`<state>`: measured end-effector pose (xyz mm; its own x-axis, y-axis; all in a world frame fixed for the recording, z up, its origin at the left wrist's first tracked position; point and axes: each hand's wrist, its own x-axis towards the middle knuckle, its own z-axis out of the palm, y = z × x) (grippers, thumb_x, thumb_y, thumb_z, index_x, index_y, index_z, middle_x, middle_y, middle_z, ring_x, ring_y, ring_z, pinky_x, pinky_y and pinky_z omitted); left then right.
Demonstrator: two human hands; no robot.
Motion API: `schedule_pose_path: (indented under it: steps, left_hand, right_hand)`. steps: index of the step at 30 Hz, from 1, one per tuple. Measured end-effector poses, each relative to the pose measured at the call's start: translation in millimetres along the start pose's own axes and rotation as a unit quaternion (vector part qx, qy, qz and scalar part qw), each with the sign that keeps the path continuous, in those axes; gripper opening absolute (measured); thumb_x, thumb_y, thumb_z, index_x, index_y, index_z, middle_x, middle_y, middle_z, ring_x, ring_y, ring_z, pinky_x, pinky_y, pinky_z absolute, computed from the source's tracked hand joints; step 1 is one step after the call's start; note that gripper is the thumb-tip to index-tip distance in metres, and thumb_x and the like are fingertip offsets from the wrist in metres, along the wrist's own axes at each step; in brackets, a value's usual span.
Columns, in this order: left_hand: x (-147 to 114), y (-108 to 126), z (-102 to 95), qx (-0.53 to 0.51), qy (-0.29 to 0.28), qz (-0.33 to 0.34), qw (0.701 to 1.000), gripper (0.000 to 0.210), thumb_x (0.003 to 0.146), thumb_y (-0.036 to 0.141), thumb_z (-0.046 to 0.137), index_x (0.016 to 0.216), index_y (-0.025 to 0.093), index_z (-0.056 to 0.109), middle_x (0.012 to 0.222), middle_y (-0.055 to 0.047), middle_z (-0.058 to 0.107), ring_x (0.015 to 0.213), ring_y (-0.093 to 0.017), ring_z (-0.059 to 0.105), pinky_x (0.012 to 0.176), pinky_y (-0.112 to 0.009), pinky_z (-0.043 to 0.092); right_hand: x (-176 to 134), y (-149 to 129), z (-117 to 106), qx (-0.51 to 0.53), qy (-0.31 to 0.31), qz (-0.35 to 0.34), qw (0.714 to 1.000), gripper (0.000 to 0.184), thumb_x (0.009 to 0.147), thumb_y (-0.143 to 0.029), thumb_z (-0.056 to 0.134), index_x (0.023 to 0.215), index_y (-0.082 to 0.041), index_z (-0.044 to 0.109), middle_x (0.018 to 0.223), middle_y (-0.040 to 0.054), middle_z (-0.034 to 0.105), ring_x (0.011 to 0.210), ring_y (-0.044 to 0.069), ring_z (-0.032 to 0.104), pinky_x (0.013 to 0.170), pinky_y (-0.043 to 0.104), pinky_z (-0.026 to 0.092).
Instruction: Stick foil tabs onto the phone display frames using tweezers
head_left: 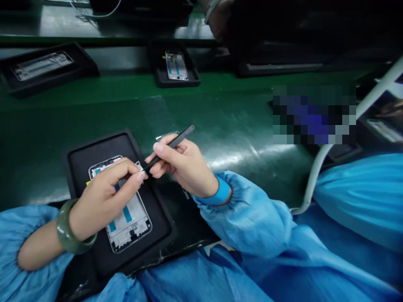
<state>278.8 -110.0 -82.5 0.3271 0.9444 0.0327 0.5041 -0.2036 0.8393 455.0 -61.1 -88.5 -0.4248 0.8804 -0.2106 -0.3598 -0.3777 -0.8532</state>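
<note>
The frame (134, 219) lies in my tray (102, 147), its blue-striped side up, its long sides roughly in line with the tray's. Its lower end sits near the tray's near edge, and a yellow tab (88, 183) shows at its left side. My left hand (108, 193) covers much of the frame's upper half. I have that thumb and forefinger pinched together at the fingertips, with a small white piece (139, 165) between them; my fingers hide most of its shape. In my right hand (185, 163) I grip the black tweezers (182, 135) like a pen, fingers closed round the shaft, the tip down beside my left fingertips. How far apart the tweezers' points are I cannot tell. I wear a green bangle (66, 226) on my left wrist and a blue band (220, 191) on my right.

The tray rests at the near edge of the green desk (220, 109). Toward the desk's far edge are two more trays, each with a frame: one tray (83, 58) at the far left corner, one (193, 82) near the middle. Beyond, another person's hand (218, 21) shows partly. A pale tube (317, 159) slants down the right side.
</note>
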Motion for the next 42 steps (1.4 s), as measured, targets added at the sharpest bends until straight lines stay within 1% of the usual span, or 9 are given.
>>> schedule_pose_path:
  steps: [3,9,12,14,16,19,23,33,42]
  left_hand:
    - [-17,-4,-10.5,-0.007,-0.008,-0.031,0.999,0.022,0.092,0.034,0.045,0.077,0.02,0.054,0.069,0.004,0.054,0.061,-0.008,0.052,0.058,-0.02,0.042]
    - [-39,-16,-28.2,0.012,-0.072,-0.078,0.994,0.024,0.092,0.038,0.042,0.079,0.022,0.054,0.07,0.004,0.056,0.061,-0.009,0.053,0.055,-0.02,0.043]
    - [-44,-29,-37.1,0.104,-0.016,-0.072,0.992,0.023,0.092,0.041,0.041,0.09,0.023,0.056,0.074,0.003,0.058,0.064,-0.012,0.055,0.056,-0.023,0.044]
    - [-46,-41,-40.6,0.212,0.062,-0.023,0.975,0.024,0.09,0.041,0.046,0.098,0.021,0.057,0.09,-0.003,0.061,0.082,-0.018,0.059,0.07,-0.03,0.048]
    - [-47,-52,-40.8,0.296,0.099,0.036,0.949,0.027,0.087,0.037,0.051,0.105,0.017,0.056,0.108,-0.01,0.058,0.105,-0.025,0.055,0.09,-0.041,0.045]
    - [-48,-61,-36.5,0.327,0.055,0.079,0.94,0.029,0.088,0.033,0.051,0.112,0.017,0.055,0.121,-0.012,0.056,0.121,-0.028,0.048,0.107,-0.051,0.031]
    - [-51,-58,-31.0,0.33,0.013,0.071,0.941,0.026,0.091,0.031,0.047,0.114,0.021,0.055,0.124,-0.008,0.056,0.123,-0.024,0.048,0.113,-0.054,0.021]
    - [-52,-46,-30.8,0.326,0.018,0.058,0.943,0.027,0.091,0.03,0.048,0.114,0.019,0.055,0.122,-0.007,0.058,0.123,-0.024,0.049,0.114,-0.052,0.023]
    - [-52,-46,-31.6,0.326,0.026,0.066,0.943,0.026,0.09,0.029,0.049,0.114,0.019,0.055,0.121,-0.007,0.059,0.12,-0.024,0.051,0.114,-0.051,0.024]
  right_hand:
    - [4,3,14,-0.021,-0.054,0.008,0.998,0.023,0.072,-0.03,0.074,0.076,-0.015,0.056,0.064,-0.0034,0.067,0.054,0.01,0.067,0.05,0.017,0.058]
    - [15,3,29,-0.088,-0.148,0.026,0.985,0.027,0.071,-0.031,0.074,0.08,-0.014,0.056,0.06,-0.0039,0.064,0.052,0.01,0.067,0.05,0.017,0.057]
    - [34,8,33,-0.095,-0.127,-0.001,0.987,0.028,0.071,-0.035,0.073,0.079,-0.014,0.056,0.063,-0.0027,0.065,0.053,0.01,0.067,0.049,0.017,0.057]
    - [49,15,34,-0.106,-0.109,-0.015,0.988,0.032,0.07,-0.038,0.073,0.079,-0.014,0.055,0.065,-0.0027,0.065,0.053,0.01,0.067,0.049,0.018,0.057]
    - [62,25,35,-0.124,-0.102,-0.016,0.987,0.034,0.069,-0.041,0.073,0.08,-0.014,0.055,0.064,-0.0034,0.064,0.052,0.01,0.067,0.047,0.017,0.057]
    - [67,34,33,-0.154,-0.099,-0.011,0.983,0.034,0.07,-0.04,0.073,0.08,-0.014,0.055,0.063,-0.0041,0.062,0.051,0.009,0.066,0.047,0.016,0.056]
    - [58,34,30,-0.197,-0.088,-0.017,0.976,0.028,0.073,-0.037,0.071,0.081,-0.015,0.055,0.064,-0.0044,0.06,0.052,0.009,0.066,0.048,0.017,0.056]
    - [49,34,25,-0.311,-0.118,-0.06,0.941,0.022,0.081,-0.037,0.063,0.087,-0.017,0.056,0.066,-0.004,0.062,0.061,0.011,0.069,0.057,0.02,0.056]
    - [49,33,26,-0.313,-0.127,-0.069,0.939,0.021,0.082,-0.036,0.062,0.088,-0.017,0.056,0.069,-0.0037,0.062,0.062,0.01,0.068,0.057,0.019,0.055]
